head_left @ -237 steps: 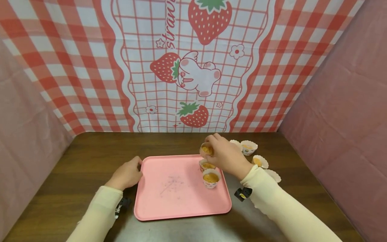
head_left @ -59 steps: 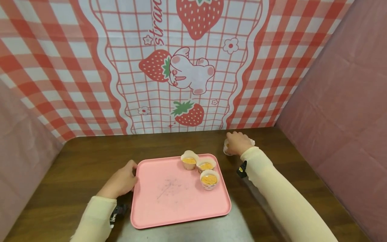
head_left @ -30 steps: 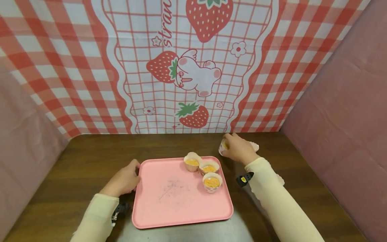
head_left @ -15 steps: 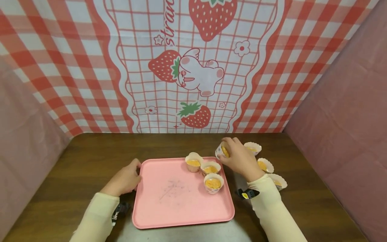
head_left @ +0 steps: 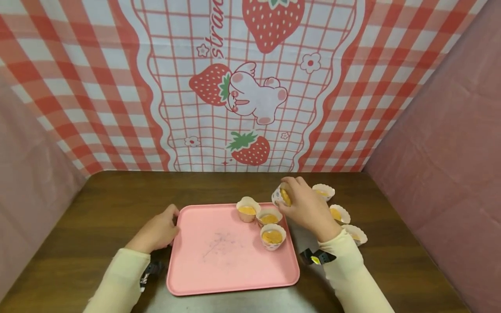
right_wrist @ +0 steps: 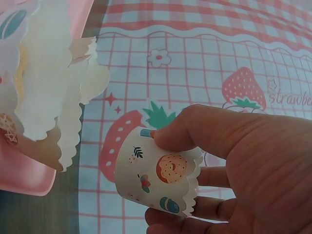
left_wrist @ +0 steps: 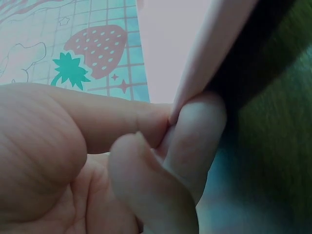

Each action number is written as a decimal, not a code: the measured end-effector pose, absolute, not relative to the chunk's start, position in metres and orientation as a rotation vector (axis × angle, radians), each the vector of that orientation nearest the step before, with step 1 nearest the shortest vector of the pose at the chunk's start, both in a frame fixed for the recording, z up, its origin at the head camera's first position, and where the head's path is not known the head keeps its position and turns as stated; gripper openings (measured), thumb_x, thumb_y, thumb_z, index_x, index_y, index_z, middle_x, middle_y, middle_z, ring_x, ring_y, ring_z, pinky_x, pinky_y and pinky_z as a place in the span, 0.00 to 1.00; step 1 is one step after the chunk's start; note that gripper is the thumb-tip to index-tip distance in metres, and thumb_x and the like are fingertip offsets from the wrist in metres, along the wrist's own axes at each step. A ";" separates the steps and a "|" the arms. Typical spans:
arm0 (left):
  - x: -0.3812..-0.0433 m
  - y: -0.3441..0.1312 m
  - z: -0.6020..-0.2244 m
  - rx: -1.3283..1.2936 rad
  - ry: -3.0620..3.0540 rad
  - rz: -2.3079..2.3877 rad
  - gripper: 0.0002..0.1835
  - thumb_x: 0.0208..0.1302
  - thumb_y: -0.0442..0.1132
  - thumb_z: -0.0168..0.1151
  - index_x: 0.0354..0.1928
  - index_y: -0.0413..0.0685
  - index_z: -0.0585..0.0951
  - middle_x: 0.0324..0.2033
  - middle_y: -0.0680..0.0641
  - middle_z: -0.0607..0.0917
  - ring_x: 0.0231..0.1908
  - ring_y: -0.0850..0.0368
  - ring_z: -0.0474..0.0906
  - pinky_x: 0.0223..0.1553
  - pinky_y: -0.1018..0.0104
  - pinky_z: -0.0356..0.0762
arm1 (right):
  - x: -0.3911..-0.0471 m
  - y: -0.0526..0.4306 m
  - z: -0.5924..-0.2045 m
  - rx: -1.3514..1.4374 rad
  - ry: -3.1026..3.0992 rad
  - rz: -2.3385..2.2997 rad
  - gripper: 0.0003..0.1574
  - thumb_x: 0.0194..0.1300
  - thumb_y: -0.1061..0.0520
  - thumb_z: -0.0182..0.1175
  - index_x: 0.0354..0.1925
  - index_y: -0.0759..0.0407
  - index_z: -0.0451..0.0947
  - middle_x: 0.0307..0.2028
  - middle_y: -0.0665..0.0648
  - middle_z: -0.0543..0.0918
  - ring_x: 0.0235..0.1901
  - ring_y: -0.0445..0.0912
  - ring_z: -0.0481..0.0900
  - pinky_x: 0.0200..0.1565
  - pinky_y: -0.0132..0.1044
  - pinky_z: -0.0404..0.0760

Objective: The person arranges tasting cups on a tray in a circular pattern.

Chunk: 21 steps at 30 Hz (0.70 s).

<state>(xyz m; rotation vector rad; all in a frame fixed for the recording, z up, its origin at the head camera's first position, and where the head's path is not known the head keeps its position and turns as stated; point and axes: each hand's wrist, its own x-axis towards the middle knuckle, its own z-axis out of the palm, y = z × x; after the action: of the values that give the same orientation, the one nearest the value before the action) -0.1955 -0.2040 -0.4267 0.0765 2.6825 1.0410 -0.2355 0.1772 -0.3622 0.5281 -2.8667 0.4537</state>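
My left hand (head_left: 158, 230) pinches the left rim of a pink tray (head_left: 235, 271); in the left wrist view its fingers (left_wrist: 197, 131) close on the tray's edge. My right hand (head_left: 309, 211) holds a cupcake (head_left: 278, 196) tilted over the tray's far right corner. Its white paper cup (right_wrist: 151, 170), printed with cookies and leaves, sits between thumb and fingers in the right wrist view. Three more cupcakes stand close together in the tray's far right part: a plain-sided one (head_left: 248, 209), one behind (head_left: 270, 217) and a nearer one (head_left: 272, 238).
Right of the tray, three cupcakes in paper cups stand on the dark wooden table (head_left: 98, 208): a far one (head_left: 323, 191), a middle one (head_left: 339, 214) and a near one (head_left: 356, 234). A strawberry-print cloth (head_left: 250, 108) hangs behind the table, with pink cloth at both sides.
My right hand set a cupcake at the tray's far edge, then took another from the table's back right and brought it left to the tray corner. My left hand stayed on the rim.
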 end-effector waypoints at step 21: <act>-0.193 -0.201 -0.425 0.070 2.703 1.010 0.19 0.69 0.33 0.56 0.60 0.37 0.69 0.22 0.47 0.79 0.20 0.54 0.75 0.25 0.60 0.72 | -0.228 0.169 -0.363 0.607 -2.837 0.440 0.35 0.60 0.48 0.73 0.62 0.57 0.76 0.51 0.59 0.80 0.34 0.47 0.78 0.32 0.43 0.78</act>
<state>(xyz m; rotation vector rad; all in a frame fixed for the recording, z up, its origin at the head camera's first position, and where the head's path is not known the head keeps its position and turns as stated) -0.1934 -0.2008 -0.4252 0.0702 2.7033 1.0100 -0.2283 0.1691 -0.3626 0.6067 -2.8372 0.4399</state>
